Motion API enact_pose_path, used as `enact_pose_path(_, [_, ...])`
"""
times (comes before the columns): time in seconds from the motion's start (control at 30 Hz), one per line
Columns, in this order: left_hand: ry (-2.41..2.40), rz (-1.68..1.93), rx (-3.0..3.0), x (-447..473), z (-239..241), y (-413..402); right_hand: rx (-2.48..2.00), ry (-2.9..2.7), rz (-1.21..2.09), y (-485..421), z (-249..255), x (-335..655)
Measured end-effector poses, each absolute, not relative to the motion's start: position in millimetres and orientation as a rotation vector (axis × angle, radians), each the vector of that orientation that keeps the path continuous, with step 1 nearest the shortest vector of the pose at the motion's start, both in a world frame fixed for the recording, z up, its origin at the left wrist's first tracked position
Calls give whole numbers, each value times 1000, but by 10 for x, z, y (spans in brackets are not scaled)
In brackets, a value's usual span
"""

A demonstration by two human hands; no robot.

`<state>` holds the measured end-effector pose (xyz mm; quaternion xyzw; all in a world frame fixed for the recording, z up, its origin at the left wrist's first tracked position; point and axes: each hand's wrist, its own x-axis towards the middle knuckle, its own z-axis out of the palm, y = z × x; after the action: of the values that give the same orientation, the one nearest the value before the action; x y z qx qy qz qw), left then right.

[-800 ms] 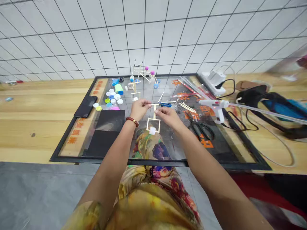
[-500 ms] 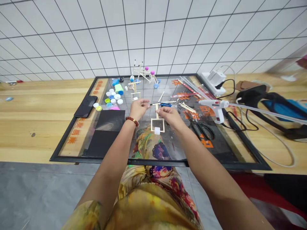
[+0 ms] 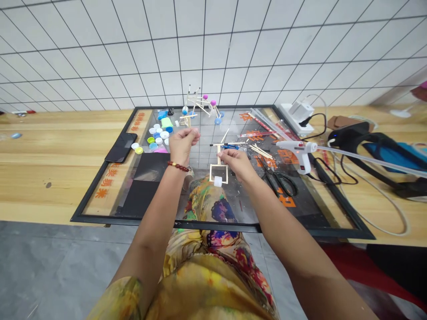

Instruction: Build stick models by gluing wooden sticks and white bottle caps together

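Observation:
My right hand [image 3: 237, 162] pinches the upright of a small frame of wooden sticks [image 3: 210, 173]. The frame has a square lower part with a white translucent cap-like piece [image 3: 218, 181] on its near edge. Across the upright's top lies a dark-tipped stick. My left hand [image 3: 183, 143], with a beaded bracelet at the wrist, hovers left of this frame, apart from it. Its thumb and fingers are pressed together; anything between them is too small to make out. Blue-handled scissors [image 3: 231, 146] lie behind my right fingertips.
Bottle caps [image 3: 163, 134] in several colours and a phone [image 3: 120, 147] lie at left. Another stick model [image 3: 200, 103] stands near the wall. At right are loose sticks [image 3: 261, 151], black scissors [image 3: 283, 183], a white glue gun [image 3: 298, 153] with its cord, and a power strip [image 3: 295, 118].
My left hand has drawn away from the crosswise stick, moving left and slightly up. My right hand keeps its pinch on the stick frame.

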<state>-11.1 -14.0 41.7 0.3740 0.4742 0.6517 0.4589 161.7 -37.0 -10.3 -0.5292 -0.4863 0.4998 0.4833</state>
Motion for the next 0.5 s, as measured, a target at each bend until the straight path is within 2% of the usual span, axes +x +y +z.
enact_pose_path(0.3, [985, 2395, 875, -1479, 1196, -1375, -1161, -1147, 1185, -347, -151, 1587])
enact_pose_path(0.43, [1380, 2398, 1040, -1478, 1113, -1333, -1105, -1087, 1146, -331, -149, 1580])
enact_pose_path(0.47, [1552, 2243, 1223, -1337, 1025, -1247, -1093, -1067, 1134, -331, -141, 1584])
enact_pose_path(0.5, [1721, 1871, 1487, -1159, 912, -1149, -1080, -1041, 1120, -333, -131, 1591])
